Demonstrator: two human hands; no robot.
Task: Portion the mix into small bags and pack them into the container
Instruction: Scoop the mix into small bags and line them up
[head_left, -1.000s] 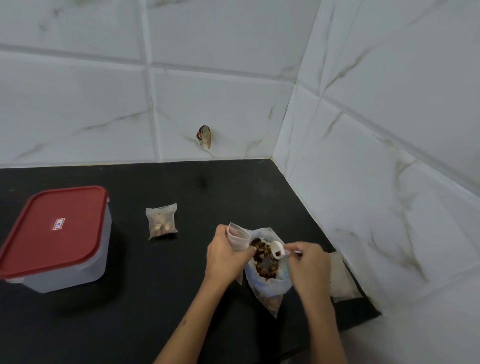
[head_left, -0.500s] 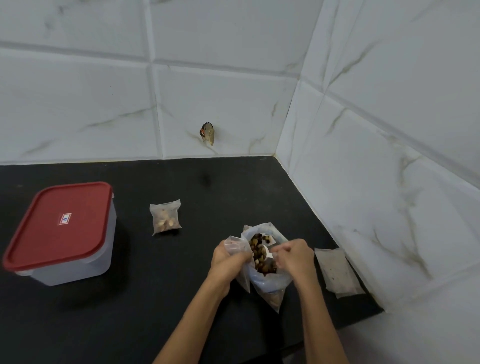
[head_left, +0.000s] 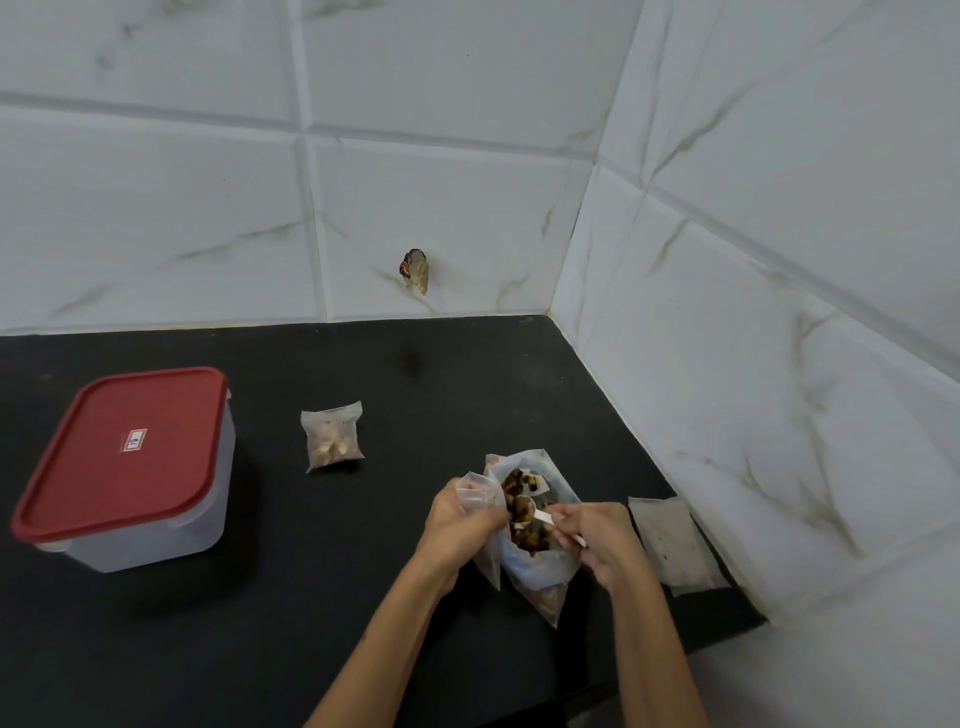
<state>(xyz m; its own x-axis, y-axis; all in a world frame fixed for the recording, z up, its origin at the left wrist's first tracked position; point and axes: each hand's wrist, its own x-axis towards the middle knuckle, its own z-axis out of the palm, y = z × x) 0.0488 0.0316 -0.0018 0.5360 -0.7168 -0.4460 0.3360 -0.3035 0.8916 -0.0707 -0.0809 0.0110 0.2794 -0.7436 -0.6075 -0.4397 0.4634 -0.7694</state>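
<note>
We see our two forearms bare to the frame's lower edge, no sleeves on them; our left hand and right hand wear no gloves.

A black countertop fills the corner in front of me, meeting white marbled wall tiles at the back and on my right. On it, far to my left, stands a clear plastic container with its red lid on. Near the middle lies a small filled bag. By the right wall lies a flat bag.
</note>
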